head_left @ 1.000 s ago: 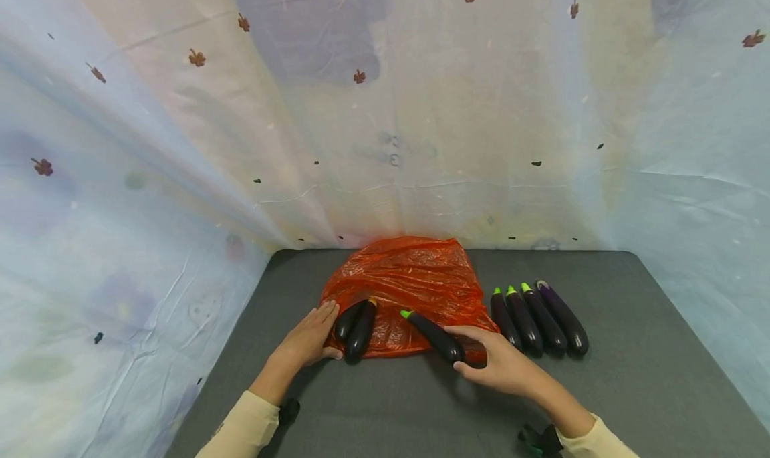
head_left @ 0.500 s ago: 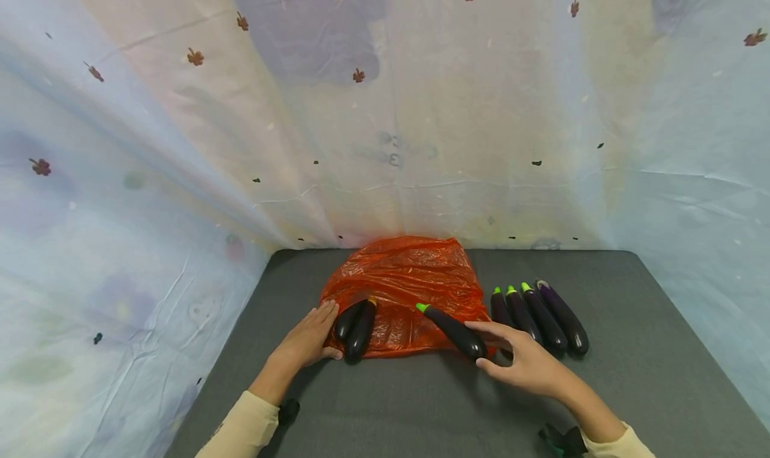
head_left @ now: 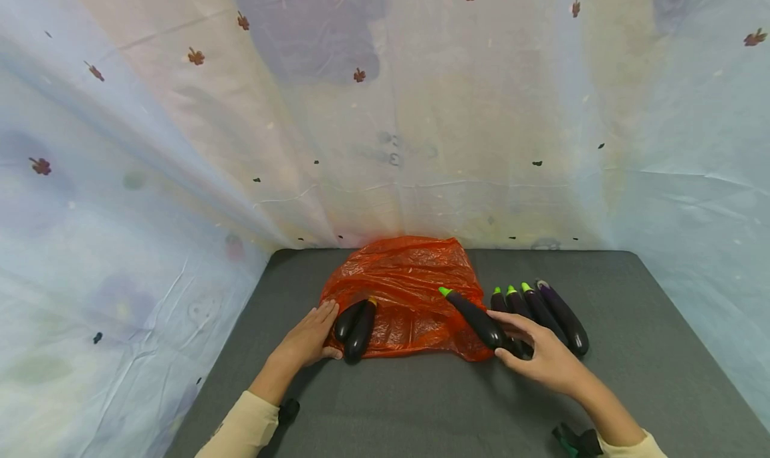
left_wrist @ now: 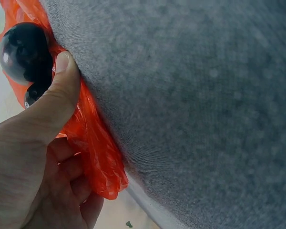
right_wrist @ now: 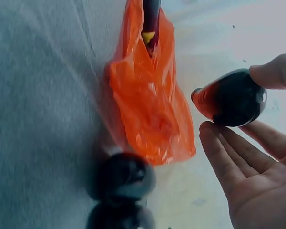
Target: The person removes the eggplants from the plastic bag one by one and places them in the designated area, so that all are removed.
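Pinching eggplant (head_left: 474, 319), right hand (head_left: 544, 358) partly hides eggplant row (head_left: 541, 311) in head view.

The table (head_left: 391, 404) is dark grey with a fabric-looking top, far corners rounded off. Up around 11 to 12 o'clock there's a bag (head_left: 415, 271) spread out on it — red, thin, pretty wrinkled. Over at 2 o'clock, four eggplants (head_left: 539, 309) lie side by side, stems pointing roughly at 11 — three tipped bright green, the one nearest 3 o'clock duller.
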### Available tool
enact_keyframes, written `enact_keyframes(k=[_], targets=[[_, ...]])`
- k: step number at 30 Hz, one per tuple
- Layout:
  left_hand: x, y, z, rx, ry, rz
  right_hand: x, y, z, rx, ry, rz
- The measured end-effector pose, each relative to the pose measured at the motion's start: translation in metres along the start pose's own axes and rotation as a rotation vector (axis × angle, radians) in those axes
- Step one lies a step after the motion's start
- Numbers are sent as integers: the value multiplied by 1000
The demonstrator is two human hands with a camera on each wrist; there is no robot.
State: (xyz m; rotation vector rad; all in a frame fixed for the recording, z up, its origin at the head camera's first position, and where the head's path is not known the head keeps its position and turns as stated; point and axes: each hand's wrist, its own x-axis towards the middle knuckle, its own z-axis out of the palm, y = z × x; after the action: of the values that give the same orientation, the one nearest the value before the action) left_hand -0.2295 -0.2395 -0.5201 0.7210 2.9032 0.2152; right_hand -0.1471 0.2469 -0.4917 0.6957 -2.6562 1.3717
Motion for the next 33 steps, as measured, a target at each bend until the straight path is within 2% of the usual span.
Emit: enact_keyframes(k=[7, 21, 33], targets=[[0, 0, 1, -2, -1, -7, -7, 4, -13, -77, 70, 28], [0, -1, 0, 7, -7, -3, -19, 25, -37, -130, 191, 73], [0, -1, 0, 8, -11, -6, -28, 44, -56, -152, 232, 93]])
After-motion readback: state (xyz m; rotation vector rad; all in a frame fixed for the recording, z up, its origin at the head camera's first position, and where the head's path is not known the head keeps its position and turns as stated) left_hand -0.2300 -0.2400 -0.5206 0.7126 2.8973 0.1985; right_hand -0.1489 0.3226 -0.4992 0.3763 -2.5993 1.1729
